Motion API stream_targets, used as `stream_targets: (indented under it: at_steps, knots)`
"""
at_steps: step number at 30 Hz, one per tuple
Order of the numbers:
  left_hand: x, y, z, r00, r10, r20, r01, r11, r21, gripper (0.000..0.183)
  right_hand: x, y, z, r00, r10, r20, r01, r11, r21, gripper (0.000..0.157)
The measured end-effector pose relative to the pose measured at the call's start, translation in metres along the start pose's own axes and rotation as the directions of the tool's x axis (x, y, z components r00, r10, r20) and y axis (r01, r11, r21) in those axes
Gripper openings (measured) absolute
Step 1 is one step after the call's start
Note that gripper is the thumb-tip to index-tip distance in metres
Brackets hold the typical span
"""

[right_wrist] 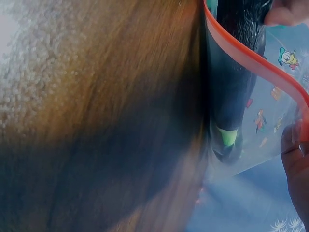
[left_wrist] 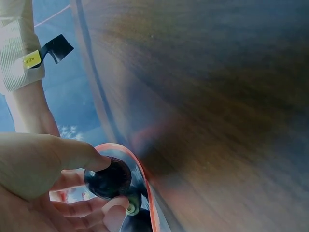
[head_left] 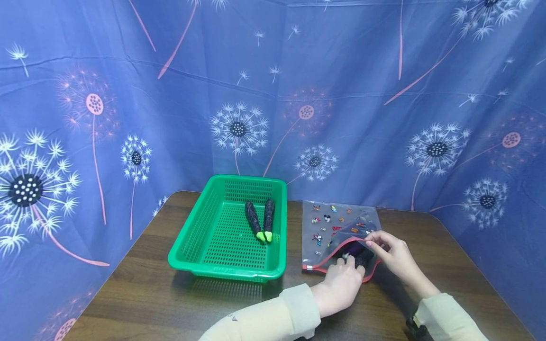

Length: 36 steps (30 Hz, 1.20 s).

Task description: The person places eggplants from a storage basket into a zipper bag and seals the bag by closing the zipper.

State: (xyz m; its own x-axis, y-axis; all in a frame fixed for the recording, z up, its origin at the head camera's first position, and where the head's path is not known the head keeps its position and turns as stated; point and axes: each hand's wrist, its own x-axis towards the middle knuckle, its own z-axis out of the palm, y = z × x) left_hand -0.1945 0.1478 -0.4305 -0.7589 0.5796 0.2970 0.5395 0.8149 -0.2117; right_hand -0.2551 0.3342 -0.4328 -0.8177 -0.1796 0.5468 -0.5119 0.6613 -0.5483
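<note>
A clear zip bag [head_left: 341,222] with a red zipper edge and small cartoon prints lies at the right, its mouth gaping toward me. My left hand [head_left: 341,284] reaches into that mouth, thumb and fingers curled round the rounded end of a dark, shiny eggplant [left_wrist: 108,179]. Beside it in the bag, the left wrist view shows a green stem [left_wrist: 133,207] and another dark shape. A long, black, wrinkled vegetable with a green tip [right_wrist: 228,137] shows through the plastic in the right wrist view. My right hand [head_left: 394,255] pinches the bag's red edge and holds it up.
Left of the bag stands a green plastic basket [head_left: 181,248] with slotted walls. In it lie two long black vegetables [head_left: 252,218] with bright green tips. Both sit on a brown wooden table [head_left: 141,284], backed by a blue dandelion-print cloth [head_left: 256,57].
</note>
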Motion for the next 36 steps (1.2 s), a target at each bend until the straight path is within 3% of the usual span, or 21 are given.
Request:
stream_targets:
  at_steps: [4,15,36]
  knots:
    - [0.003,0.001,0.000,1.000,-0.007,-0.008,0.007,1.000,0.010,0.017,0.000,-0.001,0.000,1.000,-0.010,-0.003,0.010,1.000,0.005,0.015]
    - [0.007,0.004,0.004,0.997,-0.033,0.064,0.036,0.998,-0.047,0.021,0.001,-0.002,0.002,1.000,-0.028,-0.014,0.028,1.000,0.005,0.017]
    - [0.004,0.002,0.012,1.000,0.002,0.020,0.000,0.998,-0.070,0.017,0.002,0.000,0.001,1.000,-0.018,-0.014,0.019,1.000,0.015,0.016]
